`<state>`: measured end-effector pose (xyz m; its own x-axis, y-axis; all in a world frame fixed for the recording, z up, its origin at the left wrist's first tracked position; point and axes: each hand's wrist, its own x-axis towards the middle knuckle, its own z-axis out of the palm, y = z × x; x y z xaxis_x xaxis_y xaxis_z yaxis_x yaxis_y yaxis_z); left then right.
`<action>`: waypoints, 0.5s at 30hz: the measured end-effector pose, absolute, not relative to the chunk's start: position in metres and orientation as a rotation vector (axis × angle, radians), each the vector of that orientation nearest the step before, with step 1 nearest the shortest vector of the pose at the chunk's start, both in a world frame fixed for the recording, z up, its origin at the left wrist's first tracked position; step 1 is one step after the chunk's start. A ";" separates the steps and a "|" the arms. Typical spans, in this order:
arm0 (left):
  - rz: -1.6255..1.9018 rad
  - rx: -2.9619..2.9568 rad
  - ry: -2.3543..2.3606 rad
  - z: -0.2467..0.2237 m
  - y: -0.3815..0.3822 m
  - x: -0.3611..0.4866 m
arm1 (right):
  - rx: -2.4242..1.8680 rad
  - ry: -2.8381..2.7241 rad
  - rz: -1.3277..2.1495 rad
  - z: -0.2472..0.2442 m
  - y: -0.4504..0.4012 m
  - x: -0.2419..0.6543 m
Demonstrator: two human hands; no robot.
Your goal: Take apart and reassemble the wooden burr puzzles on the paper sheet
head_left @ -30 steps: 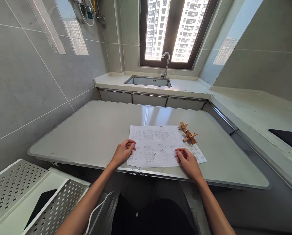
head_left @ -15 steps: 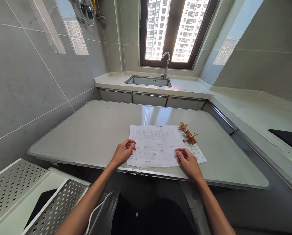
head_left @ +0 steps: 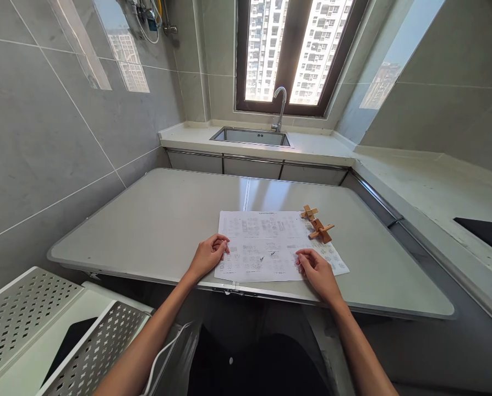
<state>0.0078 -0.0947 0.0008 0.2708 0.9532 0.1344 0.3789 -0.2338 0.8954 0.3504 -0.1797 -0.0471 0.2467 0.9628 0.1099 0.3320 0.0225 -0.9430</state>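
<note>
A printed paper sheet (head_left: 266, 267) with rows of small diagrams lies flat on the table (head_left: 147, 220). My left hand (head_left: 212, 251) rests at its left edge, fingers loosely bent, holding nothing that I can see. Over the sheet's lower right part lies my right hand (head_left: 314, 267), its fingers slightly bent and thumb apart, with nothing visible in it. Two tiny dark marks or pieces (head_left: 273, 253) show between the hands; they are too small to name. Past my right hand, two wooden cross-shaped pieces (head_left: 321, 231) stand on a second printed sheet (head_left: 334, 261), partly covered by the first.
A counter (head_left: 312, 143) with a metal sink (head_left: 250, 136) and faucet (head_left: 279, 107) runs behind the table under a window. Another counter (head_left: 427, 192) bearing a black flat object (head_left: 485, 236) is at right. White perforated panels (head_left: 27, 308) stand at lower left. A white cable (head_left: 159, 357) hangs near my left forearm.
</note>
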 end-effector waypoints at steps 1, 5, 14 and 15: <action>0.931 1.763 1.217 0.001 -0.095 0.008 | -1.509 -1.268 0.785 -0.047 -0.180 0.350; 0.922 1.759 1.214 0.002 -0.096 0.008 | -1.513 -1.268 0.789 -0.046 -0.181 0.350; 0.925 1.750 1.218 0.003 -0.096 0.008 | -1.502 -1.276 0.790 -0.047 -0.180 0.350; 0.924 1.750 1.219 0.003 -0.096 0.008 | -1.503 -1.275 0.789 -0.047 -0.180 0.350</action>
